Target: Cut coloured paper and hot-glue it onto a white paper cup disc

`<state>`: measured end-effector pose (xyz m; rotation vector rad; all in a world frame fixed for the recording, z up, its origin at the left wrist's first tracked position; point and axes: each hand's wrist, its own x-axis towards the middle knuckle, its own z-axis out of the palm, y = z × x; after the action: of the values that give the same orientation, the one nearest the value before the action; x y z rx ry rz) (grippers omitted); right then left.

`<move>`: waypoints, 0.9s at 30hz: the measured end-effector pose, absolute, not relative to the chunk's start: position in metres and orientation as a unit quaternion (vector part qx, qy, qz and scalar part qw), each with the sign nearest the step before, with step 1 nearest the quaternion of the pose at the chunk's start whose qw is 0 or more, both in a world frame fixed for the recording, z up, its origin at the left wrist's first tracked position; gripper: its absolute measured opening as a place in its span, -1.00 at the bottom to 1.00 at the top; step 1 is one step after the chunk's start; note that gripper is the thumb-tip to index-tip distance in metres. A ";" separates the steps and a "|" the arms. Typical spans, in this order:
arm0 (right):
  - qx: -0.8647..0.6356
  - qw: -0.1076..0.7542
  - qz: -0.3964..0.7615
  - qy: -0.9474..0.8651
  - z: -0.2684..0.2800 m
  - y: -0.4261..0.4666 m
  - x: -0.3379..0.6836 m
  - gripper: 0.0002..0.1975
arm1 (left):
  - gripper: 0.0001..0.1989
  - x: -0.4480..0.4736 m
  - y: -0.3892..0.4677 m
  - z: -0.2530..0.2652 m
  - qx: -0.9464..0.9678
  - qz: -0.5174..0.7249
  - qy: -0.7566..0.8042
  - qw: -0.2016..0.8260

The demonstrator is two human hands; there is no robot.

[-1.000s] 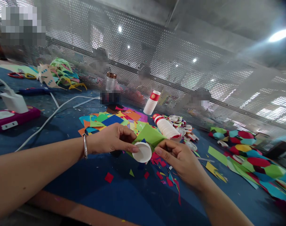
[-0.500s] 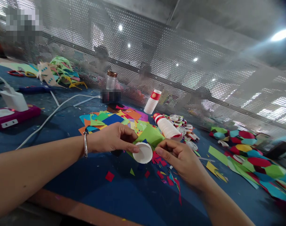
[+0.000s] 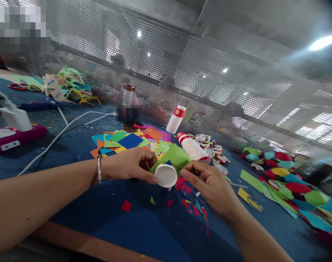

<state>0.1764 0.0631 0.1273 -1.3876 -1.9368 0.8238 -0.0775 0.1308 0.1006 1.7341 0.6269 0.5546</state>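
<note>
Between my hands is a shallow white paper cup piece [image 3: 167,177], its round hollow face turned toward me. Green paper [image 3: 173,154] with a small dark blue bit on it stands behind and around the piece. My left hand [image 3: 137,165], with a silver bracelet at the wrist, is closed on the green paper's left side; its thumb lies by the white rim and its other fingertips are partly hidden. On the other side, my right hand [image 3: 202,176] pinches the paper's right edge between thumb and index finger.
Coloured paper pieces [image 3: 122,140] lie behind my hands, with red scraps [image 3: 193,207] nearer. Two stacks of paper cups, one upright [image 3: 176,120], one lying [image 3: 192,147], are beyond. Patchwork paper pieces [image 3: 294,189] sit right; a purple power strip [image 3: 26,138] and white cable [image 3: 56,136] left.
My left thumb has shifted slightly down along the white rim. The cup piece tilts a little differently, so its left inner wall shows more. My right hand keeps its pinch.
</note>
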 end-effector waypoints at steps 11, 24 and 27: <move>-0.542 0.344 0.278 -0.714 0.130 0.059 0.176 -0.66 | -0.68 -0.076 0.136 0.097 0.664 0.327 0.261 0.620; -0.535 0.340 0.272 -0.724 0.131 0.058 0.176 -0.68 | -0.79 -0.074 0.133 0.098 0.675 0.343 0.245 0.606; -0.539 0.340 0.274 -0.720 0.131 0.058 0.176 -0.68 | -0.80 -0.074 0.133 0.099 0.677 0.346 0.239 0.604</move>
<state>0.1759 0.0575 0.1311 -1.4036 -1.8743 0.7122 -0.0741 0.1332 0.0992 1.5674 0.5539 0.8001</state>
